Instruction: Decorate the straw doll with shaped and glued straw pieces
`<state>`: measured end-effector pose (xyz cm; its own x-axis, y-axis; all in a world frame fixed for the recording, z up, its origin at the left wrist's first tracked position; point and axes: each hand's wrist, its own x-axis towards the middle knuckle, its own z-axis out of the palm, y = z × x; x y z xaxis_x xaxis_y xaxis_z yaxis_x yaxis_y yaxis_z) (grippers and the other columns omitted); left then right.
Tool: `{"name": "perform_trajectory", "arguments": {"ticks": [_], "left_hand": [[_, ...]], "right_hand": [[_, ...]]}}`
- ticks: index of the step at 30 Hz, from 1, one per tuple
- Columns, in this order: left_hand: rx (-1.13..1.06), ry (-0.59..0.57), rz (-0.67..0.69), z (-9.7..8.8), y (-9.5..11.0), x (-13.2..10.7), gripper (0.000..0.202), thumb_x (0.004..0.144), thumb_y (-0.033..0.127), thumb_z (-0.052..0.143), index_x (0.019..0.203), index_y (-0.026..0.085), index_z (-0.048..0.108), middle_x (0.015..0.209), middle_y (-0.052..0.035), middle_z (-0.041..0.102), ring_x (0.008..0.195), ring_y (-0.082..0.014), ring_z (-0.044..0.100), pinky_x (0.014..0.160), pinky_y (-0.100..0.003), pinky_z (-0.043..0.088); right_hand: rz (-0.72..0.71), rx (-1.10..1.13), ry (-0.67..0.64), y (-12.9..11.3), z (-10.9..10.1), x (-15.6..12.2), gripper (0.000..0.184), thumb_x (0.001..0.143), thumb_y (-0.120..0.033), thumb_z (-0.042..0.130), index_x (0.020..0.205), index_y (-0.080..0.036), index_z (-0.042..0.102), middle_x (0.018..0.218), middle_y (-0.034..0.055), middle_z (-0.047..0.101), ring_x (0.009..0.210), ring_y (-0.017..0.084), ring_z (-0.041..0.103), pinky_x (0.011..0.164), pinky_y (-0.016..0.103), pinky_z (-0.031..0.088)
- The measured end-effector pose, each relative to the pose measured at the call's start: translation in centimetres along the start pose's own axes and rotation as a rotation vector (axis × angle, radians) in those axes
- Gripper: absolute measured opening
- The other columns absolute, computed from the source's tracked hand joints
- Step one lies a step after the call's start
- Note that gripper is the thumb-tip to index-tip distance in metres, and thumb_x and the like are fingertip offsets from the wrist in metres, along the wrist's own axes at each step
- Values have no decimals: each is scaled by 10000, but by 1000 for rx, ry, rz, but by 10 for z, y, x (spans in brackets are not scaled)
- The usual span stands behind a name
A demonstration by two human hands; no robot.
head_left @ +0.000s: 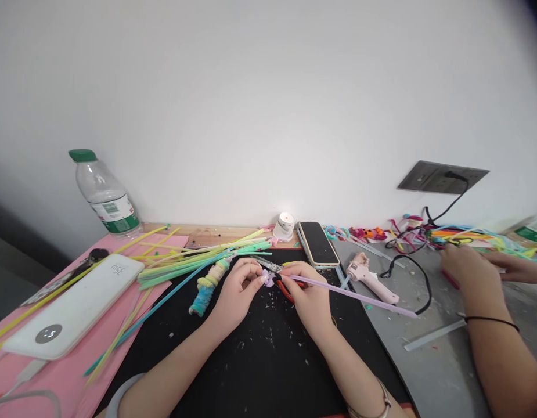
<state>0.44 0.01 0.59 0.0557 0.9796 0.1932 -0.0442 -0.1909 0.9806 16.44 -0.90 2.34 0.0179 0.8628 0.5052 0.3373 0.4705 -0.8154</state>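
My left hand (238, 290) and my right hand (306, 293) meet over a black mat (259, 354). Both pinch a small lilac coil (268, 279) at the end of a long lilac pipe cleaner (359, 296) that runs off to the right. Red-handled pliers (282, 278) lie under my right hand, their metal jaws poking out toward the left. A blue, green and yellow twisted piece (207, 287) lies just left of my left hand.
A bundle of green, yellow and blue pipe cleaners (194, 261) lies on pink paper (72, 377) with a white power bank (76, 305). A water bottle (105, 197), a phone (318, 244) and a pink glue gun (370, 277) stand near. Another person's hands (472, 267) work at the right.
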Motion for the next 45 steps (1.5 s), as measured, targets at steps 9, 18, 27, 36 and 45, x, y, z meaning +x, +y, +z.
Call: {"name": "perform_trajectory", "arguments": {"ticks": [9, 18, 27, 36, 45], "left_hand": [[17, 144, 26, -1, 3, 0, 55, 717, 188, 678, 663, 182, 671, 905, -52, 556, 900, -184, 527, 758, -248, 423], [-105, 229, -10, 0, -9, 0, 35, 726, 223, 685, 728, 188, 677, 925, -41, 577, 879, -168, 529, 750, -233, 417], [-161, 252, -89, 2, -10, 0, 125, 706, 268, 708, 766, 168, 661, 853, -31, 597, 798, -155, 553, 714, -244, 436], [-352, 241, -217, 2, -9, 2, 223, 687, 330, 729, 823, 161, 683, 804, -20, 637, 782, -144, 568, 748, -256, 445], [-624, 115, -322, 5, 0, 0, 193, 667, 257, 767, 804, 146, 689, 766, 1, 605, 745, -97, 550, 731, -217, 450]], "right_hand": [[-130, -18, -90, -5, 5, -2, 108, 774, -152, 635, 699, -221, 671, 767, 37, 684, 739, 178, 640, 701, 314, 509], [-192, -24, -228, -2, 13, -7, 90, 794, -169, 626, 761, -221, 692, 834, 51, 696, 791, 179, 651, 738, 312, 523], [-179, -7, -321, 0, 19, -11, 135, 813, -159, 601, 856, -231, 707, 911, 56, 690, 869, 173, 641, 802, 304, 515], [-50, 85, -381, -6, 13, -6, 333, 833, -87, 472, 968, -273, 713, 978, 33, 680, 912, 164, 634, 824, 304, 504], [346, 330, -360, 1, 16, -6, 72, 711, -166, 650, 769, -179, 691, 674, -2, 649, 593, 117, 570, 548, 231, 457]]}}
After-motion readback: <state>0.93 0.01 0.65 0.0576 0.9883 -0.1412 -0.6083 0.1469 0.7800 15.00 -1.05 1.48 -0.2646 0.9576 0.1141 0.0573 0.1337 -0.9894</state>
